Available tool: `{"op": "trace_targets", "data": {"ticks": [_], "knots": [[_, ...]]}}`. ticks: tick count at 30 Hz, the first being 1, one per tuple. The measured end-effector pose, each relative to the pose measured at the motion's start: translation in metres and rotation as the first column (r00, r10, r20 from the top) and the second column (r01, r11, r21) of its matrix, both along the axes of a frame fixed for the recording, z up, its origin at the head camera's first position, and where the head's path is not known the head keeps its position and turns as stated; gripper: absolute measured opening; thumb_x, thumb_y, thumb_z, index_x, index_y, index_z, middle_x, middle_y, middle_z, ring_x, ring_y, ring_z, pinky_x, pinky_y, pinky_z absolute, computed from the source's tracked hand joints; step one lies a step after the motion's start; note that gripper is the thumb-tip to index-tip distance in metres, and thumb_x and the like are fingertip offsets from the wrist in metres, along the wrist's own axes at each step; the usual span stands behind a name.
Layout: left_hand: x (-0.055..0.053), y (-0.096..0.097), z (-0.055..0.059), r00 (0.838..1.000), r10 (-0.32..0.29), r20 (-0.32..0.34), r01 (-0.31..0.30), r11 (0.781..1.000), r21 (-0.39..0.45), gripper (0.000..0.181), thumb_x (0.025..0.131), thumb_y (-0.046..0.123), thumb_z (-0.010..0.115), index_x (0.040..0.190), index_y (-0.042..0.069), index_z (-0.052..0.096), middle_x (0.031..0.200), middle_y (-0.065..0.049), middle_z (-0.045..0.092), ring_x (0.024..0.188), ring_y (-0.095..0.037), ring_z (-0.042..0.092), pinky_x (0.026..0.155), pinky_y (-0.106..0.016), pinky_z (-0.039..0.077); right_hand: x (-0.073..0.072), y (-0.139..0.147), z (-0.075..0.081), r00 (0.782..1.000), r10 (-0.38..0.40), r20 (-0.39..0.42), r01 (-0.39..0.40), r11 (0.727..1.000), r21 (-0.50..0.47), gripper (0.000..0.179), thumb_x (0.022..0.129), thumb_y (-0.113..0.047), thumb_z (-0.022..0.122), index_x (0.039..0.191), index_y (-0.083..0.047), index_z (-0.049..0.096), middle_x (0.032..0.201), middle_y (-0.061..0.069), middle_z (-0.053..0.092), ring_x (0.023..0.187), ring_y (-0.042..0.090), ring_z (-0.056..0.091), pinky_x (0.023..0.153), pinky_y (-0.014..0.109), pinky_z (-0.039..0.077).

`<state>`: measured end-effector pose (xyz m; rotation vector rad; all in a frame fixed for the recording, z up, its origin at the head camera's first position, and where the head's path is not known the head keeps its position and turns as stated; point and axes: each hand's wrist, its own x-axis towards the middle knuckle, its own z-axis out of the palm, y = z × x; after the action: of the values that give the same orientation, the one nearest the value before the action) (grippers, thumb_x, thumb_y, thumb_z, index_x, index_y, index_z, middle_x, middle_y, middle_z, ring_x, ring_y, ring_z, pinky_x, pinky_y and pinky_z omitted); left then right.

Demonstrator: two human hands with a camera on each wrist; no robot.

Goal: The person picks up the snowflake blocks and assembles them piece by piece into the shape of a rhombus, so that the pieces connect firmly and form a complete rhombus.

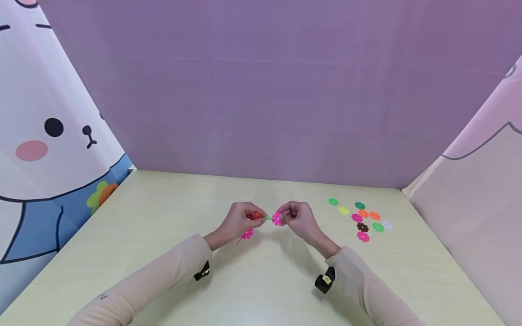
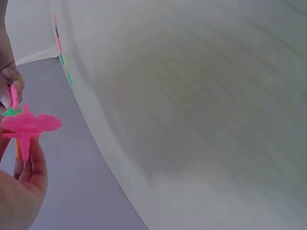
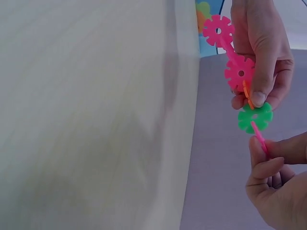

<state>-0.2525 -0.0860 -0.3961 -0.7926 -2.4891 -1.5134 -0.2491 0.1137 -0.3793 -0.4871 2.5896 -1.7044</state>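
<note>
My left hand (image 1: 239,221) pinches a small chain of notched plastic flower discs between thumb and fingers. In the right wrist view the chain has pink discs (image 3: 234,64), an orange disc (image 3: 247,94) under the thumb and a green disc (image 3: 265,116) at the end. My right hand (image 1: 302,222) pinches another pink disc (image 1: 277,219) by its edge. That disc, edge-on in the right wrist view, meets the rim of the green one. Both hands are above the table, and part of the chain hangs below the left hand.
Several loose flower discs (image 1: 363,227) in pink, orange, green, yellow, white and dark brown lie on the pale table (image 1: 253,290) to the right. A purple cloth wall (image 1: 261,90) stands behind the table, with printed panels at both sides.
</note>
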Motion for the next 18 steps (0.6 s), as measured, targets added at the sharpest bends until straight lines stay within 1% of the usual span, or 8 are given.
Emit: {"op": "trace_targets", "data": {"ticks": [3,6,10,12,13,16,18], "knots": [[0.000,-0.001,-0.001,1.000,0.000,0.011,0.000,1.000,0.000,0.007,0.078,0.008,0.070,0.084,0.009,0.074,0.082,-0.003,0.069,0.067,-0.008,0.060,0.060,-0.020,0.052,-0.003,0.000,-0.005,1.000,-0.005,0.016,0.006,1.000,-0.011,0.016,0.079,0.013,0.052,0.087,0.007,0.064,0.074,0.017,0.063,0.059,0.012,0.057,0.054,0.022,0.050],[0.000,-0.002,-0.001,1.000,-0.013,0.010,0.013,1.000,0.008,0.007,0.078,0.008,0.070,0.084,0.008,0.074,0.083,-0.005,0.069,0.065,-0.008,0.059,0.058,-0.020,0.052,-0.004,0.000,-0.007,0.999,-0.006,0.037,0.008,0.999,-0.035,0.016,0.079,0.013,0.053,0.088,0.007,0.064,0.074,0.016,0.063,0.059,0.012,0.056,0.055,0.024,0.050],[0.000,-0.003,-0.002,0.999,-0.031,0.010,0.031,0.999,0.028,0.007,0.078,0.006,0.070,0.084,0.006,0.073,0.084,-0.009,0.070,0.062,-0.008,0.058,0.056,-0.020,0.051,-0.003,-0.001,-0.008,0.996,0.002,0.087,0.006,0.996,-0.093,0.014,0.080,0.013,0.055,0.090,0.009,0.063,0.076,0.017,0.063,0.060,0.012,0.056,0.056,0.020,0.049],[-0.001,-0.003,-0.002,0.999,-0.033,0.010,0.033,0.999,0.029,0.007,0.078,0.006,0.070,0.084,0.007,0.073,0.084,-0.009,0.070,0.063,-0.007,0.058,0.056,-0.020,0.051,-0.003,-0.001,-0.008,0.995,0.008,0.102,0.004,0.993,-0.115,0.014,0.080,0.012,0.055,0.091,0.010,0.063,0.077,0.016,0.062,0.061,0.012,0.055,0.056,0.019,0.048],[-0.001,-0.003,-0.002,0.999,-0.032,0.008,0.032,0.999,0.026,0.007,0.078,0.006,0.070,0.084,0.007,0.073,0.084,-0.008,0.070,0.063,-0.007,0.058,0.057,-0.020,0.051,-0.003,-0.001,-0.008,0.994,0.014,0.108,0.000,0.992,-0.122,0.014,0.080,0.012,0.055,0.092,0.010,0.062,0.077,0.018,0.062,0.061,0.012,0.055,0.056,0.018,0.047],[0.000,-0.002,-0.002,1.000,-0.028,0.001,0.028,1.000,0.006,0.007,0.078,0.006,0.070,0.084,0.008,0.073,0.083,-0.006,0.070,0.064,-0.008,0.059,0.058,-0.021,0.052,0.004,-0.003,0.002,0.994,0.028,0.105,-0.016,0.994,-0.111,0.015,0.080,0.014,0.053,0.092,0.013,0.061,0.079,0.025,0.061,0.061,0.013,0.054,0.054,0.017,0.046],[0.000,-0.001,-0.002,1.000,-0.027,-0.002,0.027,1.000,-0.010,0.007,0.078,0.007,0.070,0.084,0.009,0.073,0.083,-0.005,0.069,0.065,-0.008,0.059,0.058,-0.021,0.052,0.004,-0.003,0.004,0.995,0.032,0.094,-0.023,0.996,-0.089,0.016,0.080,0.014,0.051,0.092,0.012,0.062,0.078,0.025,0.061,0.060,0.012,0.054,0.053,0.017,0.044]]}}
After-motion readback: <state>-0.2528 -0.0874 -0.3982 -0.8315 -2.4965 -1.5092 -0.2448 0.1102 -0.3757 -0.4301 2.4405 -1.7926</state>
